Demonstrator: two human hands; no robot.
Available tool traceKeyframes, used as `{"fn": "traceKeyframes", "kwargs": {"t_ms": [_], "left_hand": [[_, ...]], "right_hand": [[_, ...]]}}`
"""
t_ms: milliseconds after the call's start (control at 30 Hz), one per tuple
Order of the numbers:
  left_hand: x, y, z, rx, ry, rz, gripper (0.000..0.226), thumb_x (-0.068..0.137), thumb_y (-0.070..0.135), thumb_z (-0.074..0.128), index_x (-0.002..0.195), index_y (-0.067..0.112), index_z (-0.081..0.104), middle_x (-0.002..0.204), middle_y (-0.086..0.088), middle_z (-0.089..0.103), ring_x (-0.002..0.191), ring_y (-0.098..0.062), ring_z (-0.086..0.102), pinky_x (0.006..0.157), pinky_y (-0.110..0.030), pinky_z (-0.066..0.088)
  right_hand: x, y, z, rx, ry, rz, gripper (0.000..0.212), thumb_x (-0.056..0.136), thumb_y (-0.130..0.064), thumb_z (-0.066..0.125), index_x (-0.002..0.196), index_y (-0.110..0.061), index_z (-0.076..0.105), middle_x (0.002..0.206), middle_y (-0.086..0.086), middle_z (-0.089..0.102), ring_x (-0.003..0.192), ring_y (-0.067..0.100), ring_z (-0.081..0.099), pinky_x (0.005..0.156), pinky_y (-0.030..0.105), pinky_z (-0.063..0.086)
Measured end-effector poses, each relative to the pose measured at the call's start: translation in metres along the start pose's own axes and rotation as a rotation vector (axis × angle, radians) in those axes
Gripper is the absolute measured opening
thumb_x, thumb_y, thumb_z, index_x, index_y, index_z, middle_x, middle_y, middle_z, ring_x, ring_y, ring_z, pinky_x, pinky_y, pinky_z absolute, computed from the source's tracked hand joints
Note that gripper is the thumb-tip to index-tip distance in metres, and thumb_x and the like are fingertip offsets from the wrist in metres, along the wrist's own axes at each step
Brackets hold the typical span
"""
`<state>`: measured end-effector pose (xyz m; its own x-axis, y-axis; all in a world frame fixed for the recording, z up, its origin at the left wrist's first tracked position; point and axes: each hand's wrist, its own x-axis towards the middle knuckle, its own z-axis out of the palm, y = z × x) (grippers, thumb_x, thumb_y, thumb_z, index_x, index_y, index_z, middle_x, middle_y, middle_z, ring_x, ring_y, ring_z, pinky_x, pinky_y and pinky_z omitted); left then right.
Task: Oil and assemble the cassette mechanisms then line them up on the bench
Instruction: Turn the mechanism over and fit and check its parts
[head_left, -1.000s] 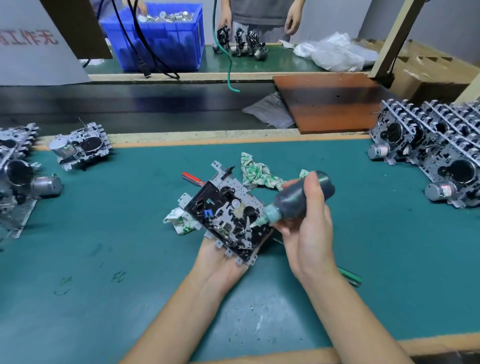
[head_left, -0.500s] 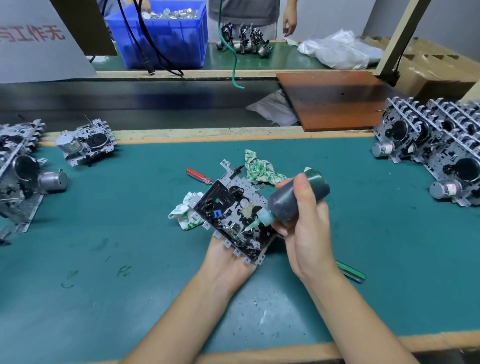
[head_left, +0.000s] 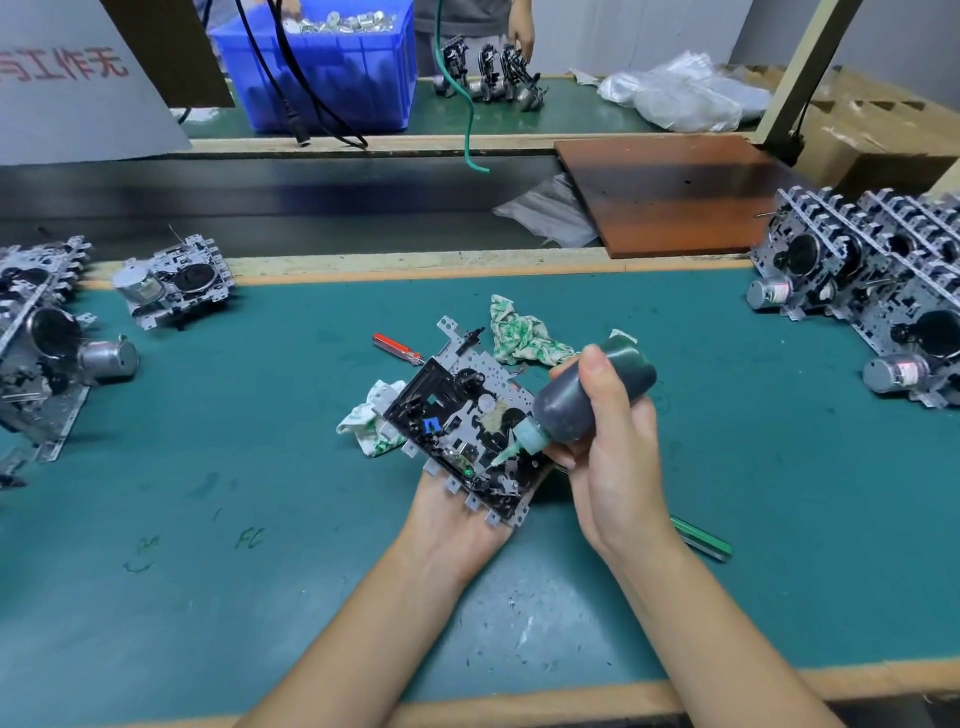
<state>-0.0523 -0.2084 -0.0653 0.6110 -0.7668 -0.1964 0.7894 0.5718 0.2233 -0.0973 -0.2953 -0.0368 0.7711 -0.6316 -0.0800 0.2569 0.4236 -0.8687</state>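
A cassette mechanism (head_left: 457, 415), a metal plate with black parts and a blue clip, lies tilted on my left hand (head_left: 457, 525), which holds it from underneath; the fingers are hidden below the plate. My right hand (head_left: 613, 457) grips a dark oil bottle (head_left: 592, 400) with a pale green nozzle. The nozzle tip points down-left and touches the mechanism near its lower right side. Both hands hover over the middle of the green bench mat (head_left: 260, 519).
Finished mechanisms stand in a row at the right (head_left: 883, 291) and lie at the left (head_left: 176, 283), (head_left: 41, 353). A stained rag (head_left: 524, 338), a red screwdriver (head_left: 397, 347) and a green tool (head_left: 701, 538) lie around my hands. Beyond a conveyor stands a blue bin (head_left: 332, 67) and another person.
The nozzle tip has slid down-left along the mechanism, toward its lower edge. The mechanism stays in my left hand with only a slight shift.
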Motion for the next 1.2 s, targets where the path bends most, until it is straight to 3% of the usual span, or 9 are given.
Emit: {"fn": "traceKeyframes", "kwargs": {"t_ms": [167,333,433,533,667,900,1033,1133,1200], "left_hand": [[-0.003,0.008,0.001,-0.045,-0.261,-0.033,0.009,0.078,-0.001,0.066,0.071,-0.002,0.071,0.066,-0.016,0.068,0.068,-0.023,0.068,0.066,-0.029,0.056],[-0.003,0.03,0.007,0.839,0.344,0.425,0.02,0.094,0.021,0.051,0.105,0.016,0.067,0.092,-0.003,0.07,0.082,-0.019,0.064,0.074,-0.033,0.053],[-0.01,0.037,0.008,1.361,0.341,0.575,0.012,0.093,0.02,0.058,0.093,0.029,0.065,0.091,0.016,0.066,0.084,-0.002,0.057,0.078,-0.014,0.043],[-0.014,0.033,0.003,1.661,0.308,0.649,0.012,0.09,0.016,0.061,0.094,0.027,0.063,0.088,0.019,0.061,0.081,0.005,0.053,0.071,-0.008,0.036],[-0.019,0.026,-0.003,1.77,0.319,0.682,0.015,0.087,0.023,0.066,0.097,0.033,0.062,0.095,0.023,0.062,0.093,0.008,0.053,0.077,-0.007,0.037],[-0.017,0.039,-0.009,1.744,0.172,0.548,0.031,0.072,0.038,0.076,0.1,0.037,0.063,0.099,0.02,0.065,0.099,0.0,0.058,0.086,-0.02,0.044],[-0.017,0.05,-0.015,1.807,0.102,0.452,0.049,0.062,0.056,0.067,0.107,0.039,0.058,0.104,0.017,0.062,0.101,0.005,0.055,0.087,-0.01,0.04],[-0.016,0.048,-0.019,1.764,0.086,0.468,0.041,0.066,0.048,0.067,0.102,0.029,0.064,0.101,0.012,0.067,0.095,0.005,0.058,0.084,-0.01,0.041],[-0.016,0.047,-0.02,1.745,0.075,0.485,0.035,0.068,0.044,0.066,0.099,0.028,0.065,0.1,0.01,0.067,0.094,0.004,0.058,0.084,-0.01,0.04]], "right_hand": [[0.006,-0.009,-0.007,0.182,-0.019,-0.002,0.031,0.078,-0.046,0.062,0.081,-0.016,0.055,0.06,-0.008,0.058,0.05,0.005,0.054,0.04,0.017,0.037],[0.021,-0.03,-0.029,0.258,0.077,-0.074,0.032,0.068,-0.041,0.062,0.083,-0.013,0.062,0.066,-0.002,0.065,0.054,0.009,0.059,0.052,0.021,0.052],[0.025,-0.036,-0.047,-0.123,0.079,-0.073,0.047,0.056,-0.041,0.072,0.093,-0.013,0.061,0.079,-0.001,0.07,0.07,0.012,0.066,0.072,0.026,0.055],[0.029,-0.037,-0.059,-0.454,0.013,-0.09,0.045,0.055,-0.03,0.081,0.093,-0.021,0.057,0.079,-0.009,0.073,0.069,0.001,0.063,0.064,0.01,0.047],[0.037,-0.026,-0.069,-0.596,-0.107,-0.123,0.036,0.076,-0.002,0.073,0.098,-0.025,0.056,0.093,-0.013,0.071,0.082,-0.008,0.064,0.071,0.005,0.045],[0.036,-0.01,-0.08,-0.739,-0.134,-0.097,0.042,0.077,-0.013,0.075,0.098,-0.031,0.043,0.108,-0.009,0.063,0.103,0.009,0.06,0.092,0.021,0.043],[0.015,-0.023,-0.068,-0.772,0.159,-0.597,0.046,0.071,-0.042,0.078,0.084,-0.033,0.035,0.081,-0.01,0.043,0.076,0.009,0.046,0.071,0.02,0.038],[-0.001,-0.034,-0.055,-1.02,-0.27,-0.797,0.031,0.074,-0.045,0.069,0.085,-0.027,0.046,0.078,-0.01,0.047,0.074,0.001,0.046,0.07,0.016,0.039],[-0.005,-0.033,-0.043,-1.389,-0.634,-0.608,0.067,0.067,-0.064,0.066,0.12,-0.027,0.05,0.117,-0.011,0.053,0.112,0.002,0.045,0.098,0.018,0.034]]}}
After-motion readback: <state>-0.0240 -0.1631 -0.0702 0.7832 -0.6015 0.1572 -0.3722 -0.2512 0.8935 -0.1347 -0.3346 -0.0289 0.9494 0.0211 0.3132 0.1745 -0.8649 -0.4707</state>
